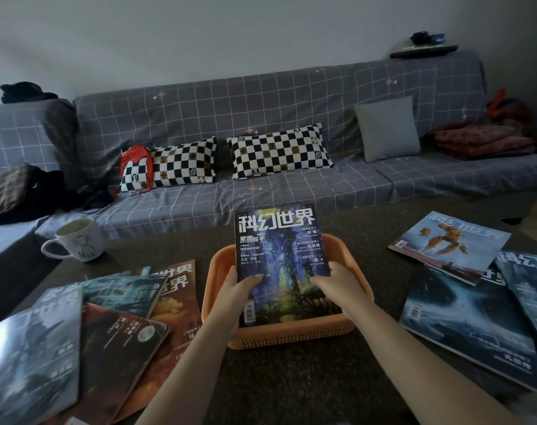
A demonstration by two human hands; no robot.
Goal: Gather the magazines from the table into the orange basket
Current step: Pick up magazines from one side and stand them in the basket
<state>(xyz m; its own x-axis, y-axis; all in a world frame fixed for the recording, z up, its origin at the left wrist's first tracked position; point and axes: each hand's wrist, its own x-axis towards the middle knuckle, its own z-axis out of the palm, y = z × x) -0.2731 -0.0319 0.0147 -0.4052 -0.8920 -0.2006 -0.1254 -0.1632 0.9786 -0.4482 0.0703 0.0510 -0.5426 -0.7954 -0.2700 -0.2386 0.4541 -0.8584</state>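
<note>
Both hands hold one magazine (281, 259) over the orange basket (287, 332).
L hand (241, 288) & R hand (334, 282) pinch its side edges, thumbs on cover; lower end seems inside basket. Other mags (86, 326) lie on table (291, 381).

basket floor (291, 320) hidden, left magazine (31, 357) cropped

The blue magazine (281, 262) reads 科幻世界 in big white characters, with "WRITER" beneath — and the names 灰狐, 孔欣伟, 夜X down its right side. A barcode sits lower left, digits unreadable.
</note>
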